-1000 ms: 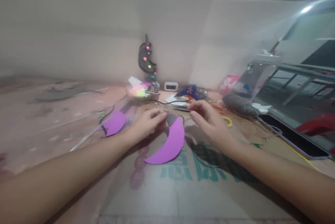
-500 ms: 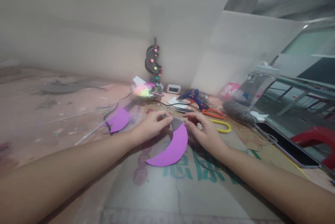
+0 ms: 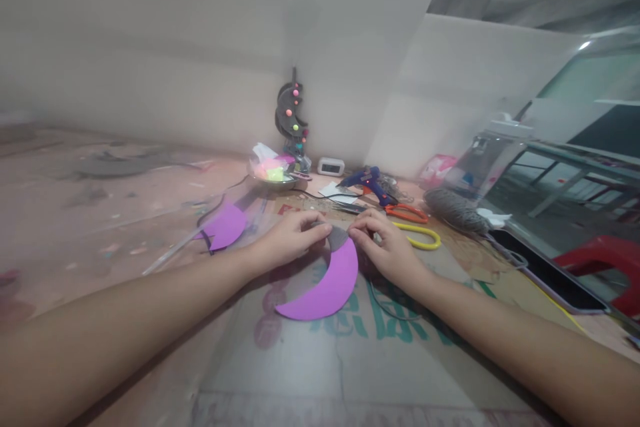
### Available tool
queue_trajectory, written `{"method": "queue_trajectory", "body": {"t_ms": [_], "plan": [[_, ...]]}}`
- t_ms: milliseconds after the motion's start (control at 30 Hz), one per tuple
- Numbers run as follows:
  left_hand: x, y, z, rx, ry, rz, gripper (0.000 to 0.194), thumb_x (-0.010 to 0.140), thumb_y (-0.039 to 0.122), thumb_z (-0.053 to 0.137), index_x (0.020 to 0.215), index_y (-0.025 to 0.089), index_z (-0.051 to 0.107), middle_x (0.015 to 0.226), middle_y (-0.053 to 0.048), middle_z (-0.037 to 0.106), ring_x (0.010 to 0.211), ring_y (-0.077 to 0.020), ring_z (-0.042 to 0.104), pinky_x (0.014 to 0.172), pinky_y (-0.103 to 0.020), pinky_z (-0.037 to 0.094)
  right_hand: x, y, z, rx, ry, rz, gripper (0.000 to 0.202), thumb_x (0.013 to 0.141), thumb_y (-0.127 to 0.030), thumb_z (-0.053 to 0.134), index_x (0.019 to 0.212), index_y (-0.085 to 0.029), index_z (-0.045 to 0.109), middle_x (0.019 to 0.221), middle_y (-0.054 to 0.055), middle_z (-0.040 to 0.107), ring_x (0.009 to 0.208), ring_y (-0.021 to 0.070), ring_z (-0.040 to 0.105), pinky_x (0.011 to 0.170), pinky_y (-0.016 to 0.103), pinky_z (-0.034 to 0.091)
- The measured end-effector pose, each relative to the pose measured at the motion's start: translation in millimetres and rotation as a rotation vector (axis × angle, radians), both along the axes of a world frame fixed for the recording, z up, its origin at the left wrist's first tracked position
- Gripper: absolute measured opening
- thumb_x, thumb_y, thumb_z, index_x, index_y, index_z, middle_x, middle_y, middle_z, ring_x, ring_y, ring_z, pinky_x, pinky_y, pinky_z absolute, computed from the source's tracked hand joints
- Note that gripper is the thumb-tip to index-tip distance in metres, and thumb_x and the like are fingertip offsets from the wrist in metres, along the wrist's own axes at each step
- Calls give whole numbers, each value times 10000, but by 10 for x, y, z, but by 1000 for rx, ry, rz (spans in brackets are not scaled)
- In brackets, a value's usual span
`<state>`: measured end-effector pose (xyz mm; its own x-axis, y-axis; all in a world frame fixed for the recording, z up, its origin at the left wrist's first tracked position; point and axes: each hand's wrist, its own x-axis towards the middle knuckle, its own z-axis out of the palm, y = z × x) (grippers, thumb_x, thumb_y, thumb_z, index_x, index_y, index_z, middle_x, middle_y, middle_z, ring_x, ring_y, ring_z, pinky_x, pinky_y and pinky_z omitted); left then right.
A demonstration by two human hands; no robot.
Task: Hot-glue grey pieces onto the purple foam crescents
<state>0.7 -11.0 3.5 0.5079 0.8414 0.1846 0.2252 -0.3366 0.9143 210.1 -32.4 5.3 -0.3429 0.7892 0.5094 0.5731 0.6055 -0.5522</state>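
A purple crescent cutout [image 3: 327, 287] has its upper end wrapped in grey yarn [image 3: 338, 238]. My left hand [image 3: 295, 238] pinches that wrapped tip between thumb and fingers. At the crescent's right edge, my right hand [image 3: 383, 244] has thumb and forefinger pressed together, seemingly on the yarn; the exact spot is hidden by the fingertips. A loose grey strand [image 3: 383, 307] curves across the cardboard [image 3: 280, 374] below my right hand. The crescent's lower point faces left, over the printed cardboard.
Beyond my hands lie a blue glue gun [image 3: 367, 180], orange-handled scissors [image 3: 407, 214] and a yellow handle [image 3: 425, 237]. A grey yarn ball [image 3: 455, 212] and a phone [image 3: 550, 274] are at right. Purple pieces [image 3: 227, 226] lie left. A decorated crescent [image 3: 290, 110] stands by the wall.
My right thumb and forefinger have closed together at the crescent's edge, where they were slightly apart. My left hand keeps its pinch and the crescent has barely shifted.
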Motion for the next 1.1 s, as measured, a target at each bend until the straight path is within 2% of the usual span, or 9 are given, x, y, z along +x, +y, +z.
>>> {"method": "queue_trajectory", "body": {"t_ms": [233, 333, 433, 533, 633, 700, 867, 1100], "plan": [[0, 8, -11, -16, -8, -2, 338, 862, 461, 502, 702, 165, 519, 623, 14, 577, 504, -86, 467, 476, -202, 345, 16, 44, -45, 10, -10, 2, 173, 902, -224, 514, 813, -180, 655, 885, 52, 576, 860, 175, 556, 796, 325, 432], [2, 14, -23, -5, -15, 41, 331, 863, 463, 504, 731, 163, 548, 610, 17, 575, 516, -93, 481, 495, -206, 354, 26, 54, -70, -9, -18, -4, 160, 896, -206, 506, 931, -198, 662, 926, 52, 583, 851, 174, 557, 776, 321, 435], [0, 26, -41, 15, -13, 113, 333, 862, 477, 503, 769, 166, 574, 619, 13, 592, 528, -105, 497, 504, -213, 365, 39, 38, -67, -7, 106, -88, 187, 898, -212, 489, 1069, -204, 565, 928, 38, 564, 804, 163, 540, 741, 306, 435], [-8, 37, -56, 60, -2, 171, 349, 863, 498, 495, 773, 172, 583, 618, 18, 587, 516, -104, 487, 503, -214, 366, 50, 9, -36, 28, 214, -140, 94, 915, -272, 479, 964, -202, 519, 869, 18, 544, 769, 154, 519, 709, 286, 422], [-13, 39, -59, 88, 12, 184, 358, 866, 503, 490, 774, 172, 589, 614, 22, 584, 514, -105, 488, 507, -216, 370, 42, -8, -4, -5, 118, -101, 203, 926, -317, 463, 791, -190, 546, 773, 12, 550, 740, 155, 522, 689, 281, 403], [-15, 35, -52, 99, 20, 186, 354, 869, 496, 492, 770, 170, 590, 618, 23, 586, 515, -104, 490, 511, -217, 372, 26, -8, 9, -29, 56, -62, 258, 925, -323, 461, 742, -181, 574, 747, 18, 572, 744, 159, 541, 698, 282, 403], [-20, -3, -20, 146, 32, 174, 322, 880, 455, 492, 772, 166, 586, 656, 12, 607, 559, -114, 516, 523, -220, 376, -5, 1, 22, -143, 34, 12, 229, 882, -336, 527, 759, -173, 632, 765, 22, 631, 746, 161, 567, 691, 272, 419], [3, -94, 29, 273, 69, 175, 290, 895, 406, 479, 795, 159, 593, 743, -15, 648, 644, -135, 555, 573, -234, 394, -23, -21, 54, -257, 37, 31, 187, 839, -320, 573, 761, -174, 659, 741, 6, 609, 705, 145, 555, 653, 256, 418]]}}
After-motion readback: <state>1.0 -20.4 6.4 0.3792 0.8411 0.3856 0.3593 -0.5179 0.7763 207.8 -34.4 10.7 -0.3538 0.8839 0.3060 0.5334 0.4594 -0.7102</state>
